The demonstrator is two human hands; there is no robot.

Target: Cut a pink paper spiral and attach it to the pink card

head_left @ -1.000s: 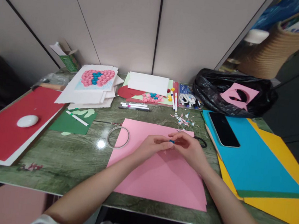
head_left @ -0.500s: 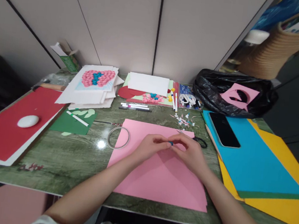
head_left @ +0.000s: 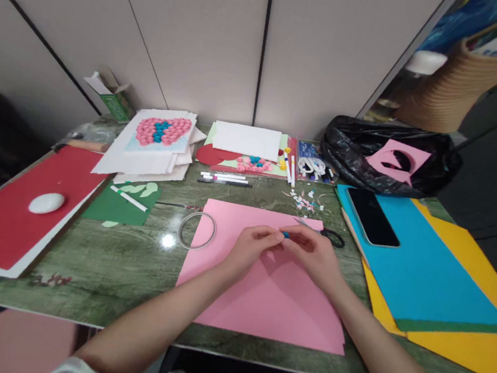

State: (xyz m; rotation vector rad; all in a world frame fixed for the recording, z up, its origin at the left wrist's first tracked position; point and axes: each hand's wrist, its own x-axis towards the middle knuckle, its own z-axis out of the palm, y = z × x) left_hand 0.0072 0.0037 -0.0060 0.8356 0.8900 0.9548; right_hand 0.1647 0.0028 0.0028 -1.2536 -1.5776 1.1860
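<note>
Between the fingertips of my left hand and my right hand is a small blue piece, perhaps crumpled paper; most of it is hidden. Both hands are closed in a pinch on it, held over the pink paper sheets. Just behind my right hand lies a pair of scissors with black handles. A roll of tape rests partly on the left edge of the pink paper. Farther back, a picture bears pink and blue crumpled balls, and more such balls lie near the wall.
Left are red paper with a white mouse, and green paper with a marker. Paper scraps lie behind the scissors. Right are blue paper, a phone, yellow paper and a black plastic bag.
The fingertips have shifted slightly around the small blue piece, which shows a little more now. Both hands stay over the pink paper, and the other things have not moved.
</note>
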